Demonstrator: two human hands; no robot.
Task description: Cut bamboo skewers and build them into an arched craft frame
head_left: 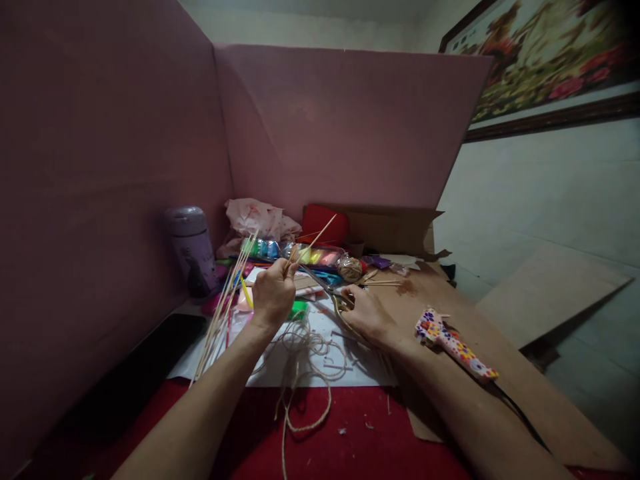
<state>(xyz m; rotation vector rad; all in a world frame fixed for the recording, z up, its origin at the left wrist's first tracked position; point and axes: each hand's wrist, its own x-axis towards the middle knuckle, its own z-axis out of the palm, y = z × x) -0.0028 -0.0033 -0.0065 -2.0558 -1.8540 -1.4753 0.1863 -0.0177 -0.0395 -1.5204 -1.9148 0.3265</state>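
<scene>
Pinched in my left hand [273, 295] is a thin wooden stick [321, 232], slanting up to the right. My right hand [369, 315] grips a pair of scissors [323, 283], whose blades point toward the stick near my left fingertips. Whether the blades touch it, I cannot tell. Loose jute twine [313, 427] lies in loops below and between my hands, over white paper [267, 373] and the red cloth [260, 433]. Several long wooden sticks [223, 303] lean together left of my left hand. A green piece [299, 309] sits just behind the twine.
A purple bottle [193, 257] stands at the left, behind a dark flat panel [135, 373]. Coloured clay packs [265, 249] and a twine ball [350, 269] lie at the back. A flower-patterned glue gun [457, 347] with a cable rests on cardboard [530, 407] at the right.
</scene>
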